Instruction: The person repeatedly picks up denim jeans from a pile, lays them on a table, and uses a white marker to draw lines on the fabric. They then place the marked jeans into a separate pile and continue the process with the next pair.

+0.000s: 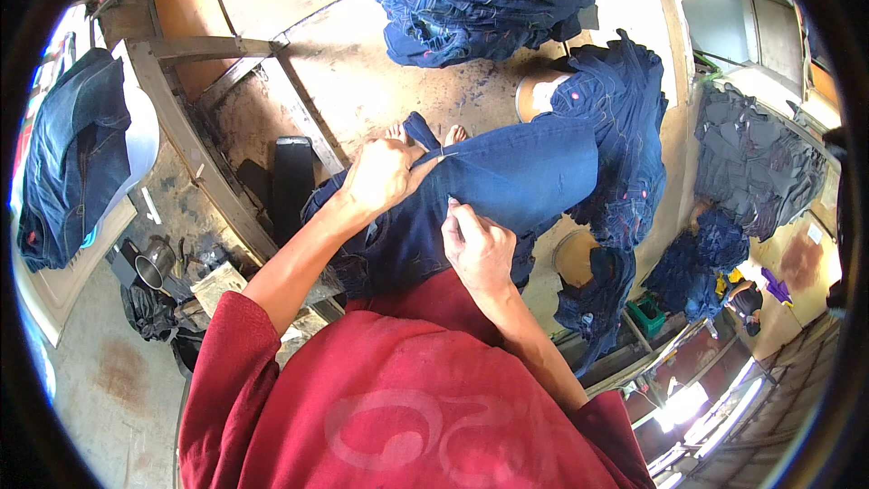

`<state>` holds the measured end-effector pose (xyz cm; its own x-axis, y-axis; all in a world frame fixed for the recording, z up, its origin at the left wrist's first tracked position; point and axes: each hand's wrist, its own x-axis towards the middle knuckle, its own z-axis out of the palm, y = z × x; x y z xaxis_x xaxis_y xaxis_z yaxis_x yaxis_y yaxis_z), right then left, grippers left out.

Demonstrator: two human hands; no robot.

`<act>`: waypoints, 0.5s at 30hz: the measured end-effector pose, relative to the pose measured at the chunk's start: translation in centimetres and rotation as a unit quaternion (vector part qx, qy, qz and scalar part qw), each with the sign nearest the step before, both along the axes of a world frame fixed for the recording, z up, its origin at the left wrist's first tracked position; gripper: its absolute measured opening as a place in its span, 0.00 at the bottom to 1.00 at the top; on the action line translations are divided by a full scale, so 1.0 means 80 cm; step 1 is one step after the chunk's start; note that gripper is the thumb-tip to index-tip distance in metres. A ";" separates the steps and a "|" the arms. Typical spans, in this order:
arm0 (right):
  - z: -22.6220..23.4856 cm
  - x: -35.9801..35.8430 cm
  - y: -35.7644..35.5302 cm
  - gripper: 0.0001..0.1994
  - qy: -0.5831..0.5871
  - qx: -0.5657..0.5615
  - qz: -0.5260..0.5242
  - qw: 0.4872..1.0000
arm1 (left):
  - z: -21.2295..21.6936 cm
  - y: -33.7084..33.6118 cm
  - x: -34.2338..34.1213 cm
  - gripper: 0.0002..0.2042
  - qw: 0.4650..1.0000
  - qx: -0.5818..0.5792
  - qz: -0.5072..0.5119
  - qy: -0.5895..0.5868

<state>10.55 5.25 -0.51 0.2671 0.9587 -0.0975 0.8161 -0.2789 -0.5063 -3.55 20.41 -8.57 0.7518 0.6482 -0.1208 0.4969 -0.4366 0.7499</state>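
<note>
A pair of blue denim jeans [534, 167] is stretched across in front of me, over my lap and off to the right. At its upper left edge my left hand [385, 174] pinches the cloth, the thumb and fingers closed on a fold. Lower and to the right, my right hand [478, 246] is closed in a pinch just over the denim. Something tiny may show at its fingertips, too small to name. The right end of the jeans lies against a heap of dark blue jeans [625, 127].
A big stack of folded jeans [489, 0] stands at the far side. Dark jeans [77, 158] lie on a board at left, near a metal mug [156, 263]. Grey garments [756, 158] are piled at right, near a green crate [645, 315]. Another person [745, 303] shows at far right.
</note>
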 end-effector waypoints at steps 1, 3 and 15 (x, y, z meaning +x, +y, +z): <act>0.000 0.000 -0.001 0.05 -0.012 0.006 0.002 1.000 | 0.000 0.000 0.001 0.13 1.000 0.009 0.007 -0.005; -0.001 0.001 -0.001 0.04 0.027 -0.017 -0.026 0.999 | 0.000 -0.001 0.001 0.13 1.000 0.022 0.012 -0.018; -0.002 -0.006 -0.004 0.04 -0.013 -0.017 0.003 1.000 | 0.005 -0.001 0.003 0.16 1.000 0.014 0.016 -0.002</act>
<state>10.10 4.93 -0.69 0.2651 0.9564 -0.1226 0.8299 -0.2911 -0.4759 -3.33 20.33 -8.21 0.7313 0.6748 -0.0989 0.5074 -0.4414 0.7401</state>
